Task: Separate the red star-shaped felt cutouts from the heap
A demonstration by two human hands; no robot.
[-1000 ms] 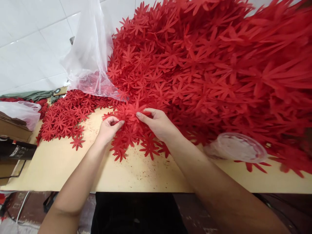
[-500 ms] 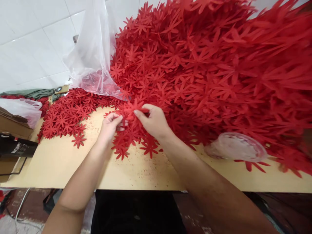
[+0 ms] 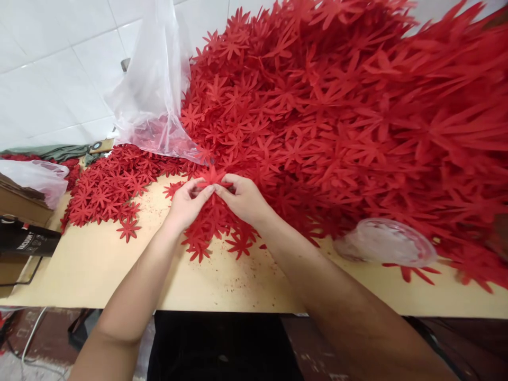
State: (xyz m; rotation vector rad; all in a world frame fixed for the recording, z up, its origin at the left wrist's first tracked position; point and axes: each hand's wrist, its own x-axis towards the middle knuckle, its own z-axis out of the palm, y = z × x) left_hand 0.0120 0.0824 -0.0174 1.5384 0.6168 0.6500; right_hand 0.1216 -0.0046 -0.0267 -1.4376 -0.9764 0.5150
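Observation:
Between my two hands is a red flower-shaped cutout [image 3: 212, 174] with narrow petals, held just above the near edge of a large heap. My left hand [image 3: 188, 201] pinches its left side between thumb and fingers. On the other side, my right hand [image 3: 242, 198] grips it the same way, and the two thumb tips meet at its middle. Below the hands lie more red cutouts [image 3: 214, 219], loose on the table. Whether the held piece is one layer or several, I cannot tell.
A tall heap of red cutouts [image 3: 301, 106] fills the back and right. A smaller, darker pile [image 3: 101, 190] lies left. Between them stands a clear plastic bag [image 3: 153, 90]. At right sits a clear plastic tub [image 3: 389, 243]. Cardboard [image 3: 24, 203] stands at the tabletop's [image 3: 99, 264] left end.
My left hand has moved in and now pinches the cutout too. My right hand has shifted slightly left, and the thumbs have come together.

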